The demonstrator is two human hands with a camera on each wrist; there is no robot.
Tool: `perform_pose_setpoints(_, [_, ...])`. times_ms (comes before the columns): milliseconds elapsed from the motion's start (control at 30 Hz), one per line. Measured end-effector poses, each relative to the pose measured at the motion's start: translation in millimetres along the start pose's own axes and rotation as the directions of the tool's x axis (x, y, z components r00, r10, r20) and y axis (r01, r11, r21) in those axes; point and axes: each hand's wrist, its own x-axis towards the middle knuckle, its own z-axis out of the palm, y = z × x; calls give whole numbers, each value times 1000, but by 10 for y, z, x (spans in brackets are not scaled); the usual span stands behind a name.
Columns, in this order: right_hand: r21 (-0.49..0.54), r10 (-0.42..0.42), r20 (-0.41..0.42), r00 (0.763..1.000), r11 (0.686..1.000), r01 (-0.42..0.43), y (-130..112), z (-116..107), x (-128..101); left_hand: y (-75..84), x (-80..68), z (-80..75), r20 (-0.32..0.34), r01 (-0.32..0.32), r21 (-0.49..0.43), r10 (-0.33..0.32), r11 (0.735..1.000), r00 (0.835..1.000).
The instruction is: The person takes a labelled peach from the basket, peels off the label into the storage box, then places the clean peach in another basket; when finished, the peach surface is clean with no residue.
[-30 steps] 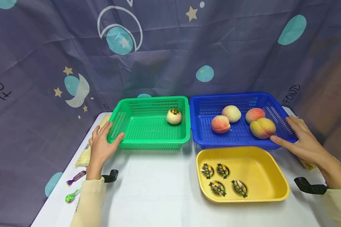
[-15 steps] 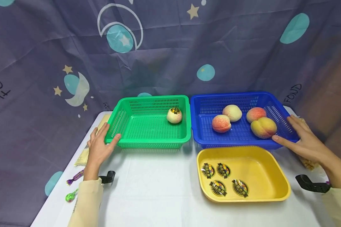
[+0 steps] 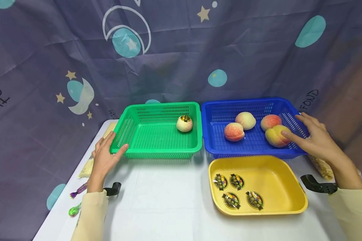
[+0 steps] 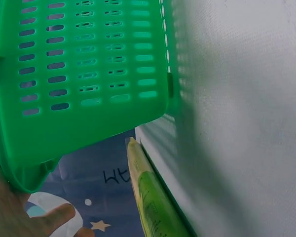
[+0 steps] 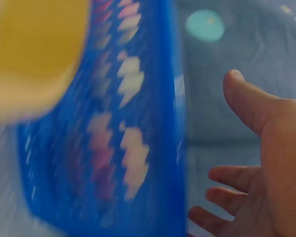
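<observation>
**Peach handling: grasp point and surface properties**

A star-and-moon curtain (image 3: 175,57) backs a white tabletop (image 3: 163,201). On it stand a green basket (image 3: 157,152), a blue basket (image 3: 220,113) and a yellow tray (image 3: 277,174) holding round stickers (image 3: 237,181).

The right hand (image 3: 315,142) reaches over the blue basket's right rim, fingers extended and spread, holding nothing; its thumb tip touches or nearly touches the yellow-orange peach (image 3: 274,136) at the basket's right front. Three more peaches lie further in.

The left hand (image 3: 104,157) rests with relaxed fingers against the green basket's front-left corner; one stickered peach (image 3: 184,123) sits inside.

Judgement: the peach is probably light, rounded and apt to roll on the mesh floor. Its skin looks matt, so slipping is unlikely. A wide wrap from above, around its broadest part, suits best; if it is real fruit, a hard squeeze would bruise it.
</observation>
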Motion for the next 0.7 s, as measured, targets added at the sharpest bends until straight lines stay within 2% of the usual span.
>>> perform_pose_setpoints(167, [109, -25, 66, 998, 994, 18, -387, 136, 150, 3, -6, -1, 6, 12, -3, -12, 1000, 1000])
perform_pose_setpoints(267, [161, -74, 101, 992, 985, 57, -633, 269, 220, -2, -4, 7, 5, 15, -5, -15, 1000, 1000])
perform_pose_setpoints(433, [232, -203, 113, 973, 957, 172, -969, 508, 329, -15, 5, 21, -2, 18, -19, -18, 1000, 1000])
perform_pose_setpoints(700, [368, -277, 170, 946, 908, 199, -1421, 878, 552, -24, 2, 23, -13, 23, -42, -24, 999, 1000])
